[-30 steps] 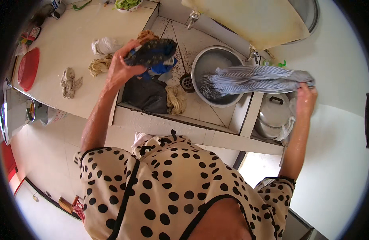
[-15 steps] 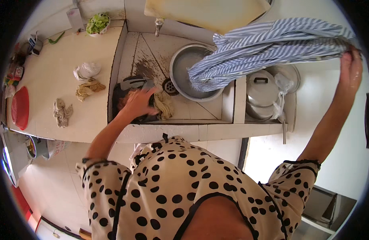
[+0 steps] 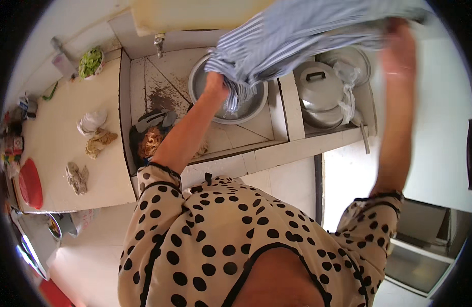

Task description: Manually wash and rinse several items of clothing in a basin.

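Note:
A blue-and-white striped cloth stretches between my two hands, raised over the sink and blurred by motion. Its bunched left end is gripped in my left hand, whose fingers are mostly hidden by the fabric. My right hand, smeared by motion, holds the other end far out to the right. Below the left end, a round metal basin of water stands in the sink, and a fold of cloth hangs into it.
Dark and brownish wet cloths lie in the sink's left corner under my left forearm. A tap juts from the back wall. Lidded metal pots fill the right compartment. Small rags, greens in a bowl and a red basin sit on the left counter.
My left hand has moved from the dark cloths up to the striped cloth and taken hold of its left end. My right hand has shifted up and left, and the cloth is lifted higher.

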Tool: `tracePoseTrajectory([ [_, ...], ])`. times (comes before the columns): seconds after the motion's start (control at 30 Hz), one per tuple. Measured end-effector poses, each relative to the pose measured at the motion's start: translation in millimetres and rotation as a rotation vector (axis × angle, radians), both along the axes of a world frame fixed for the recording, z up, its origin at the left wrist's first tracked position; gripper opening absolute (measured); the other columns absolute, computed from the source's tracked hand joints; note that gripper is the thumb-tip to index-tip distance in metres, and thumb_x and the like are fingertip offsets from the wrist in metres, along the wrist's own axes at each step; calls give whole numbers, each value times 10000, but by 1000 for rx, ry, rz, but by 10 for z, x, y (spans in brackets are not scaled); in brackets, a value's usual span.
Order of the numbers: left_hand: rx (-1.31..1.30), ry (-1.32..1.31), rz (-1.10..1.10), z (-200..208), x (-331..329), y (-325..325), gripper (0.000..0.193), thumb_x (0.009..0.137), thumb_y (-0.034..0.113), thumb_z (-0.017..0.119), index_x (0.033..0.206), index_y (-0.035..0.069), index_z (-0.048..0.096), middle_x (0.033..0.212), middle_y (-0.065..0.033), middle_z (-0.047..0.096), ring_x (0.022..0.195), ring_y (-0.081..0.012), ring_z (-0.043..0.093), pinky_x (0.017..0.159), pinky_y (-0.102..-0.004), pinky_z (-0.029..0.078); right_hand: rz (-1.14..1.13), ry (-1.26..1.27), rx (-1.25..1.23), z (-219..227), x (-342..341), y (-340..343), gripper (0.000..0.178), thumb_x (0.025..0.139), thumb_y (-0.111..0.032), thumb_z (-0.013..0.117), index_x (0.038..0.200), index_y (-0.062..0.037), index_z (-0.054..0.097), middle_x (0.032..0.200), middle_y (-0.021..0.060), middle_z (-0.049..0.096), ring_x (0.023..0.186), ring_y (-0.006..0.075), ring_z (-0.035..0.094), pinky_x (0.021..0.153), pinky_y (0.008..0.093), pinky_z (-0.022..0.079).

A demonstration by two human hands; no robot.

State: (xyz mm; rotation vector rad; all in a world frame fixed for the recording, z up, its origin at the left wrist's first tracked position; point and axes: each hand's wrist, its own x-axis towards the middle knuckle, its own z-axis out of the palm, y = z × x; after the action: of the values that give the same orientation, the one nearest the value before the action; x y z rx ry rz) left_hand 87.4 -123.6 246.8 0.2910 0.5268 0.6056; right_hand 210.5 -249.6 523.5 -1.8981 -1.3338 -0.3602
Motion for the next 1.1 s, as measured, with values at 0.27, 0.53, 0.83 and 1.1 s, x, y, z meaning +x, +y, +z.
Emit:
tracePoseTrajectory([
  [0.27, 1734, 724, -125, 742, -683, -204, 403, 837, 323, 623, 1167, 97, 580, 1123, -82, 611, 977, -207, 580, 844, -358, 481, 356, 1408, -301, -2141, -245, 197, 293, 789, -151, 715, 1009, 8, 608, 847, 72, 628, 713, 148, 628, 584, 278, 507],
  [0.53, 1114, 731, -179, -198, -1252, -206, 394, 899, 228, 574, 1243, 46, 511, 1217, -99, 549, 1092, -225, 535, 931, -341, 464, -406, 1337, -205, -4607, 292, -749, 747, 791, -248, 725, 1376, 8, 337, 1170, 146, 533, 924, 235, 577, 808, 345, 512],
  [0.83, 1339, 933, -296, -26, -1346, -341, 410, 897, 246, 575, 1252, 52, 504, 1229, -97, 540, 1107, -228, 524, 943, -346, 455, -295, 2082, -96, -5130, 69, -668, 452, 770, -175, 694, 1137, -24, 477, 1000, 107, 528, 820, 254, 553, 713, 414, 526],
  [1.1, 1396, 1049, -360, -66, -1635, -392, 425, 896, 261, 576, 1260, 58, 498, 1240, -96, 532, 1120, -230, 515, 953, -351, 446, -335, 1670, -87, -4125, 174, -1012, 273, 645, -64, 627, 894, 23, 557, 784, 95, 537, 617, 262, 570, 537, 415, 542],
])
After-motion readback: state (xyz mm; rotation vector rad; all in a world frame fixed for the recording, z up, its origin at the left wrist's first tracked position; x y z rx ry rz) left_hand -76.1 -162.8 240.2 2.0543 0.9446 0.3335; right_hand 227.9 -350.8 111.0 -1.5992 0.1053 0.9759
